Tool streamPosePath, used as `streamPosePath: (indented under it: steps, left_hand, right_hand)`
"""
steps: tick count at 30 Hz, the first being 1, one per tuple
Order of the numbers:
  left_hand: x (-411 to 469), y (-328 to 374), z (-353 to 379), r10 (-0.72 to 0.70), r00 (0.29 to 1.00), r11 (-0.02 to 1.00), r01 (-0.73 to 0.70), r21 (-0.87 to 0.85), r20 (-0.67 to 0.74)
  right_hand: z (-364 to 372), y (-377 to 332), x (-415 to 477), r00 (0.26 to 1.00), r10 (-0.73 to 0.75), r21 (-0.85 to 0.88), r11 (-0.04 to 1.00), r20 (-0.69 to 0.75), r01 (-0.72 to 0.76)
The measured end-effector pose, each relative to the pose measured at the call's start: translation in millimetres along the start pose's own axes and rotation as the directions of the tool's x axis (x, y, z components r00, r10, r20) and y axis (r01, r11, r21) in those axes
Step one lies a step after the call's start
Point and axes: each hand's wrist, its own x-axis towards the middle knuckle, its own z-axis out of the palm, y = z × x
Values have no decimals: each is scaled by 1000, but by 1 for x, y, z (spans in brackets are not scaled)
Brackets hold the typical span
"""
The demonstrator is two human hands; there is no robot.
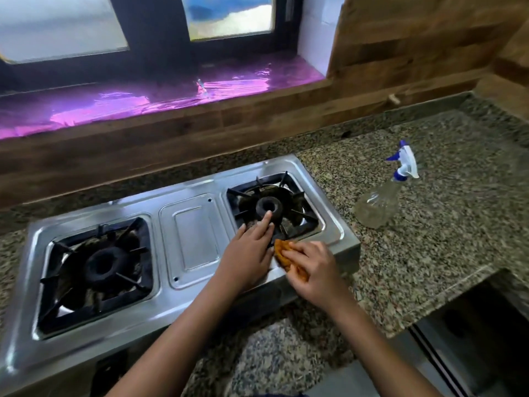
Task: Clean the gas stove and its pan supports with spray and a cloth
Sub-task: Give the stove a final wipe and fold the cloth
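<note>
Head view looked down on two bare forearms coming in from 6 o'clock over a speckled granite surface [443, 239]. The right hand [312, 267] lay on the front edge of the steel gas stove [189, 239], its fingers [297, 252] curled over a crumpled orange cloth [282, 253] and pressing it to the rim, at about 5 o'clock from the right burner [269, 207]. Just beside it, at its 9 o'clock, the left hand [249, 250] was stretched flat, its fingers [264, 224] straight and holding nothing. They lay across the black right pan support [299, 194], the longest fingertip touching the burner ring. At 9 o'clock, past a plain steel middle panel, sat the left burner [103, 267] inside the left pan support [144, 253], both dark. A clear spray bottle [378, 207] with a blue-and-white trigger head stood on the surface at 3 o'clock from the stove, apart from it. Beyond, at 12 o'clock, ran a wooden backsplash [171, 144], then a sill [143, 101] covered in shiny purple film below a dark-framed window [157, 30].
</note>
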Motion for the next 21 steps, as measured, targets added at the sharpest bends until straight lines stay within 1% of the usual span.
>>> streamPosePath:
  steps: [1,2,4,5,6,7,10,12,14,16,18,21]
  left_hand:
    - [-1,0,1,0,1000,1000,0,-5,-4]
    - [-1,0,1,-3,1000,1000,3,-17,-3]
    - [1,-1,1,-1,1000,999,1,-45,3]
    - [1,-2,0,5,1000,999,-5,-53,8]
    - [2,-3,1,11,1000,998,-10,-57,11]
    - [2,-3,1,14,1000,998,-14,-58,13]
    - [5,-3,1,12,1000,998,-10,-63,28]
    - [5,-4,2,13,999,998,-11,-61,34]
    - [4,-4,2,15,999,998,-12,-57,40]
    - [3,-4,1,10,999,999,-8,-53,44]
    - [2,-3,0,12,999,998,-10,-56,42]
    - [0,-2,0,12,999,998,-10,-59,35]
  right_hand:
    - [-3,6,0,999,31,-12,999,-39,-32]
    - [-6,15,1,990,100,-34,994,-97,-104]
    - [-14,35,5,944,266,-74,956,-195,-285]
    - [-18,45,9,921,321,-90,934,-222,-347]
    - [-21,53,16,912,344,-105,921,-224,-374]
    - [-24,59,25,914,351,-118,918,-203,-378]
    - [-24,76,67,939,344,-121,931,-32,-345]
    - [-21,89,98,959,280,-97,957,45,-275]
    - [-18,101,130,966,245,4,969,83,-246]
    - [-16,105,159,957,261,108,956,125,-274]
    - [-14,106,177,953,268,121,951,140,-285]
    - [-12,103,178,955,263,65,960,135,-274]
